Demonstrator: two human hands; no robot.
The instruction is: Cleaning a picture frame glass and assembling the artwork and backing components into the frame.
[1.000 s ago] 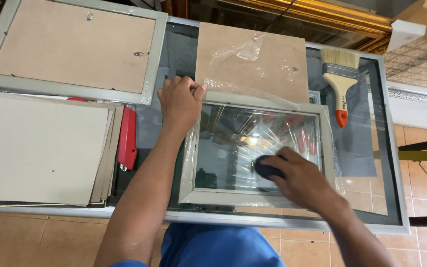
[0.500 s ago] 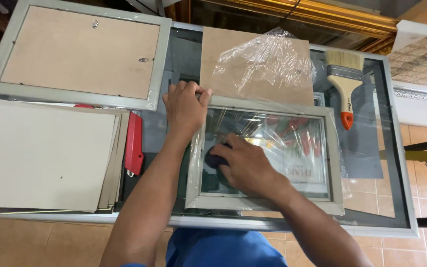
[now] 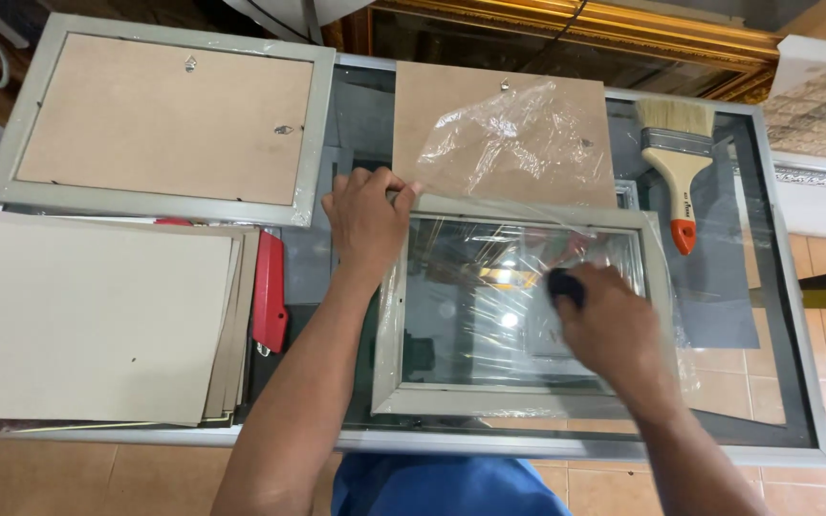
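Grey picture frame (image 3: 520,399) lies flat on glass tabletop (image 3: 776,315) right in front of me, long axis left-right. My left hand (image 3: 367,222) pins its top-left corner, fingers curled closed over the edge. My right hand (image 3: 614,330) sits on the pane, right of centre, fingers closed round a small dark pad (image 3: 563,284). Clear plastic film (image 3: 518,143) bunches just behind the frame. Paintbrush (image 3: 678,172) far right, red utility knife (image 3: 270,304) left.

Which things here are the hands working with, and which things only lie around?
In use:
- left hand holding the grey picture frame at its corner
- right hand pressing a dark object on the frame's glass

Lying about:
- paintbrush
- red cutter
- stacked boards
- second frame, face down
- backing board with plastic wrap
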